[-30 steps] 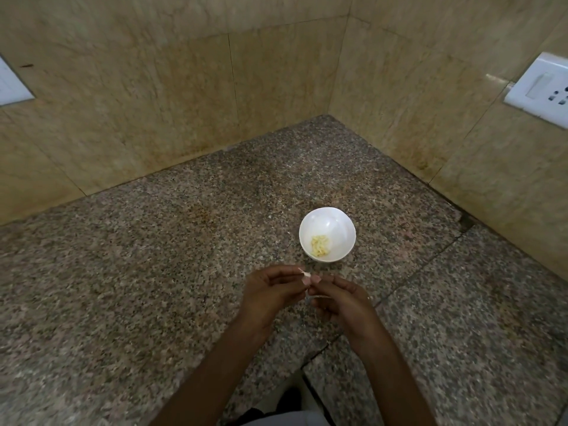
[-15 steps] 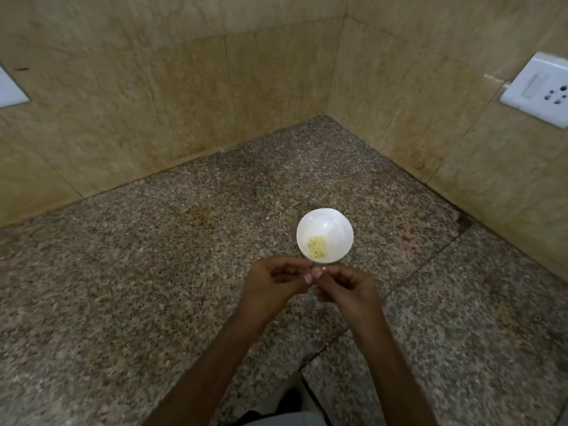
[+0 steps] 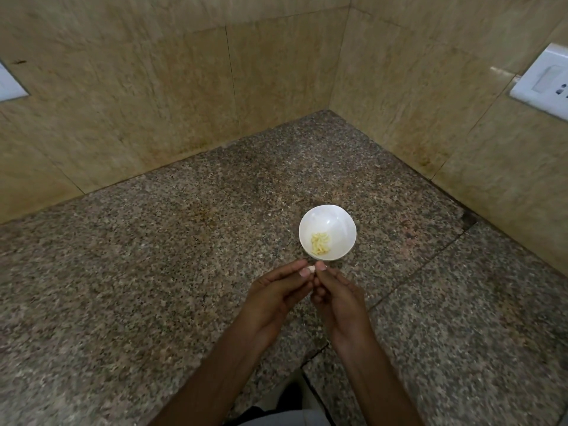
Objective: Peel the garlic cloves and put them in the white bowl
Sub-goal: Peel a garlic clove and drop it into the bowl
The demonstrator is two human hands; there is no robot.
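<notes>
Two tan stone walls [image 3: 123, 87] meet in a corner, smooth and shiny. Below them lies one counter [image 3: 153, 272] of speckled grey and brown stone, with thin cracks between its slabs. Two hands reach in from the near edge. The left hand [image 3: 273, 299] and the right hand [image 3: 341, 302] have their fingers curled, and their tips meet to pinch one tiny pale garlic clove [image 3: 311, 268] between them. Two white plastic switch plates, one on the right wall [image 3: 544, 81] and one on the left [image 3: 9, 86], are flat. One round white bowl [image 3: 325, 219] sits just beyond the fingertips. Inside is one small heap of yellow peeled garlic [image 3: 320, 243].
</notes>
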